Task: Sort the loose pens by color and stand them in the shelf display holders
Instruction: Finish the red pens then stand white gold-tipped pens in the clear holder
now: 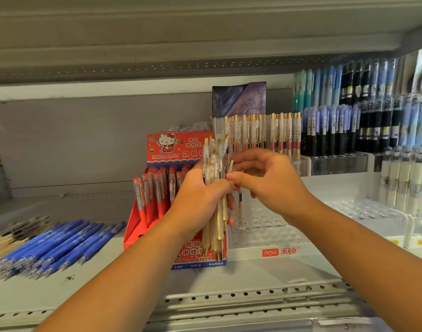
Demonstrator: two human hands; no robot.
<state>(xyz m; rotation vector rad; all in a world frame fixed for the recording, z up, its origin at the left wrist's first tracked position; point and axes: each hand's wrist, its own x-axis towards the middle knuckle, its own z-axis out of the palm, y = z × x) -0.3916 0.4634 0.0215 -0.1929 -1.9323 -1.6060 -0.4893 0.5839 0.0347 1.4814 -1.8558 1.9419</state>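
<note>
- Gold-and-cream pens (216, 200), a bundle clenched upright in left hand (200, 195), tips down, in front of red Hello Kitty box (179, 147).
- Right hand (267, 180) just beside the bundle; fingers (231, 176) pinched on one gold-clipped pen near its top, seemingly drawing it out.
- Done so far, by the look of it: a row of matching gold-clip pens (262, 130) standing in clear tiered holder (272, 226); red pens upright in the box.
- Left to do: front tiers of the holder largely unfilled; blue pens (59, 245) lying loose on the shelf (229, 276), with darker and cream ones at far left edge.
- Readable: "HELLO KITTY" on the box; "hesu" on the holder's front strip, Chinese characters beside it.
</note>
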